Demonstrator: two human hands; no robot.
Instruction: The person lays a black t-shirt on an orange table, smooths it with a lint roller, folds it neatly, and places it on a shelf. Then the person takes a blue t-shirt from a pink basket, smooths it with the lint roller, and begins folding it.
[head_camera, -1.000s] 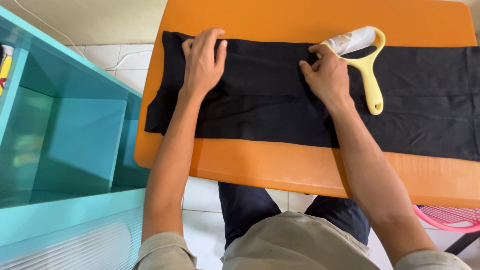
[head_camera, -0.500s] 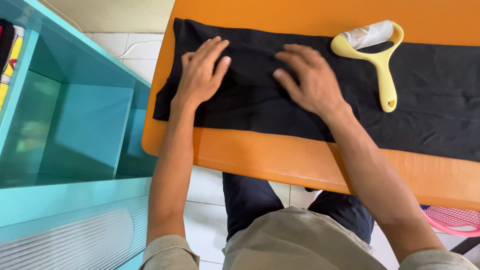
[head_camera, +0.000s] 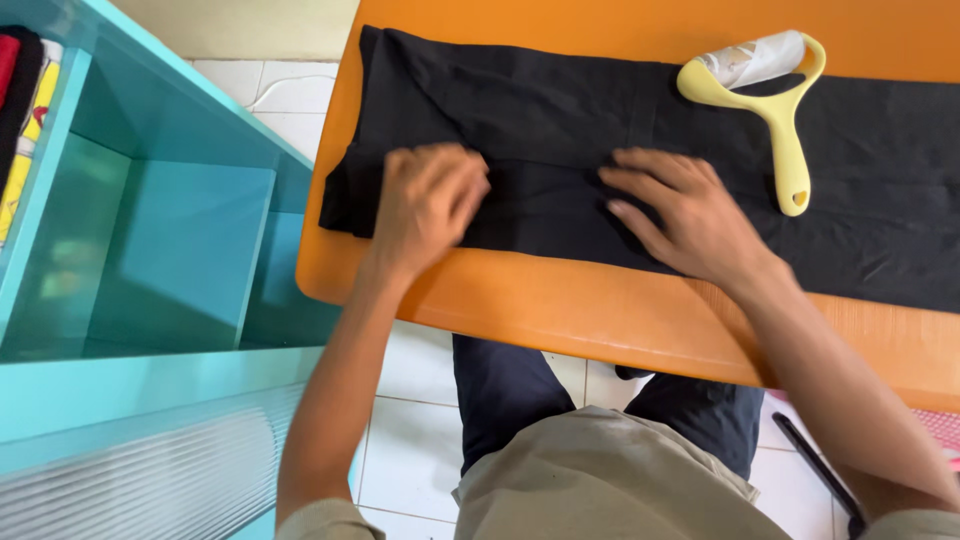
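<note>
Plainly, the left hand (head_camera: 428, 205) had its fingers curled and bunched over the near edge of the black cloth (head_camera: 560, 120), though motion blur hid whether they pinched a fold or only pressed on it. The right hand (head_camera: 690, 215) lay flat on the same cloth with fingers spread and pointing left, palm down, holding nothing. That cloth stretched lengthwise across the orange table (head_camera: 600, 310), its left end close to the table's rounded corner. Judging from this, the step in hand looked like smoothing or flattening the fabric along its near hem. A yellow lint roller (head_camera: 775, 100) rested on the cloth beyond the right hand, untouched. To the left stood a turquoise shelf unit (head_camera: 160, 250).
</note>
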